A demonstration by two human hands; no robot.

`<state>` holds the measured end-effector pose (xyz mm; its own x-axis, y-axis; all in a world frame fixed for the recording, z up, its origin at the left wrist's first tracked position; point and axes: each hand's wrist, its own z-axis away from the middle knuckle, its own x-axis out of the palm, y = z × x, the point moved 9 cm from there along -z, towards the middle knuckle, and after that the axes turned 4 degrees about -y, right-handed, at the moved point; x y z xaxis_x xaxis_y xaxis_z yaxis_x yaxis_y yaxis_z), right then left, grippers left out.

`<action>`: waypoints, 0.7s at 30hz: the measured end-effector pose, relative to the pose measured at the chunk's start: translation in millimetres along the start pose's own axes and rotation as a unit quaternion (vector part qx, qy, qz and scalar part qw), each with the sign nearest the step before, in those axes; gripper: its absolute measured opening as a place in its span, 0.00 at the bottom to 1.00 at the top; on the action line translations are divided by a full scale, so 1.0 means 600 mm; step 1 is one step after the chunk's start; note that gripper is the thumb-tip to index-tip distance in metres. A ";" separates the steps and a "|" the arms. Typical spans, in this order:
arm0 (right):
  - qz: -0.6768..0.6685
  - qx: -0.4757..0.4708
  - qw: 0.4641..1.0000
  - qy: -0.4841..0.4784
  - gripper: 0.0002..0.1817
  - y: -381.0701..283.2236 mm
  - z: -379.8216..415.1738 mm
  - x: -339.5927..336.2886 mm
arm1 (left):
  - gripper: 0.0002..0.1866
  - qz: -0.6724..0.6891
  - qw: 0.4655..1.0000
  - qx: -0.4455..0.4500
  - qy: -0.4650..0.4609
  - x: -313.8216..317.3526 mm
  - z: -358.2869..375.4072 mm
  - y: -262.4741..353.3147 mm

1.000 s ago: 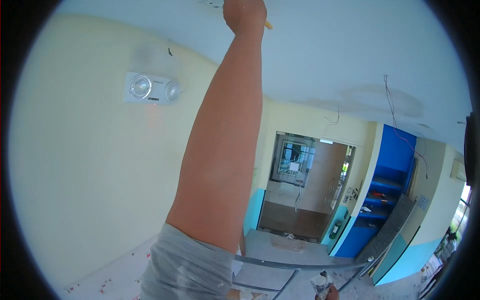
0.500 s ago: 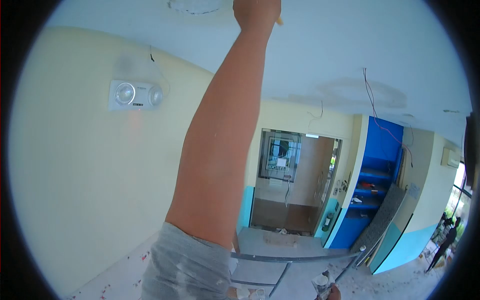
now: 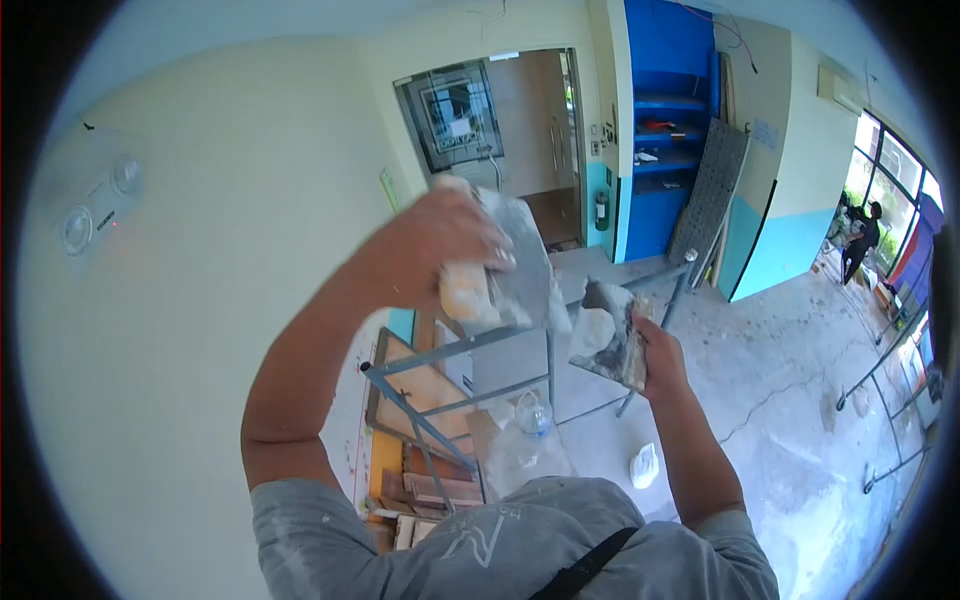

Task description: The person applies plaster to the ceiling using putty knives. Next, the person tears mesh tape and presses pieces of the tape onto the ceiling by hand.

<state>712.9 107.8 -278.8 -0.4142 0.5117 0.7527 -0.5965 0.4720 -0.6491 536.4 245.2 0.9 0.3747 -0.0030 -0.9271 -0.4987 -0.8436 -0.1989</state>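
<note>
My left hand (image 3: 450, 240), raised in front of my chest and blurred, is closed on a plastering trowel. The trowel's flat grey blade (image 3: 522, 250) stands steeply tilted, with pale smears and a yellowish part below my fingers. Lower and to the right, my right hand (image 3: 662, 358) grips the edge of a flat rectangular plate (image 3: 612, 365). White plaster (image 3: 597, 328) and darker patches show on that plate's face. A gap separates the two tools. How the fingers wrap around each tool is partly hidden.
A grey metal scaffold frame (image 3: 480, 345) stands close in front. Below are a clear plastic jug (image 3: 533, 415), a white bag (image 3: 645, 466) and stacked boards (image 3: 440, 488). Glass doors (image 3: 540, 130) and blue shelves (image 3: 665, 140) lie beyond. A person (image 3: 860, 240) is far right.
My left hand has come down from the ceiling to chest height with the trowel. My right hand has risen with its plate from the lower edge. The view has tilted downward.
</note>
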 end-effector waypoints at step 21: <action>-0.048 -0.103 0.992 -0.063 0.23 -0.145 -0.041 -0.074 | 0.21 -0.115 0.727 -0.413 0.537 -0.433 0.174 -0.123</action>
<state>800.1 61.9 -258.3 -0.4529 0.3701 0.8112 -0.4896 0.6571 -0.5731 394.3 364.1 223.5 0.9889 0.1457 -0.0298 0.1465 -0.9209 0.3612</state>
